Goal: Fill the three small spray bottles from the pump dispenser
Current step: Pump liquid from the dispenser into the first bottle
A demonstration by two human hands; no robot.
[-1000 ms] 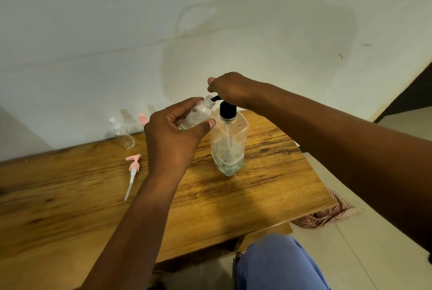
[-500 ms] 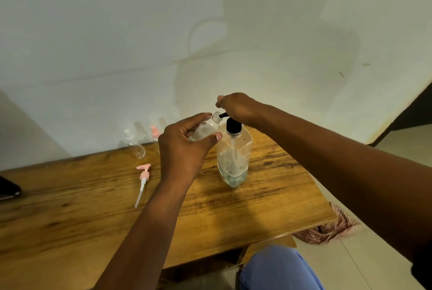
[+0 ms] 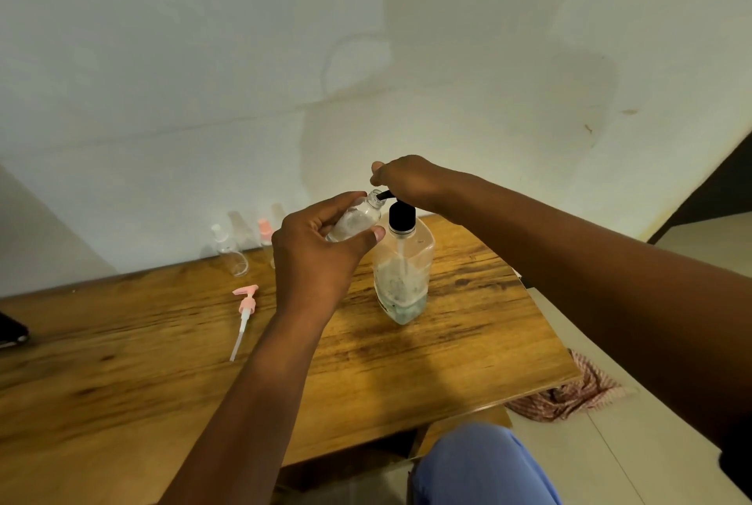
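The left hand (image 3: pixel 321 256) is raised in front of the body with its back to the camera, thumb and fingers curled round a small spray bottle (image 3: pixel 353 220) that lies tilted between the thumb tip and the fingertips. The right hand (image 3: pixel 411 179) reaches in from the right on a bare, nearly straight forearm, its palm down and its fingers bent over the black pump head (image 3: pixel 401 215), whose spout pokes out below the fingertips. Both wrists are bare, and the two hands sit just beside each other.
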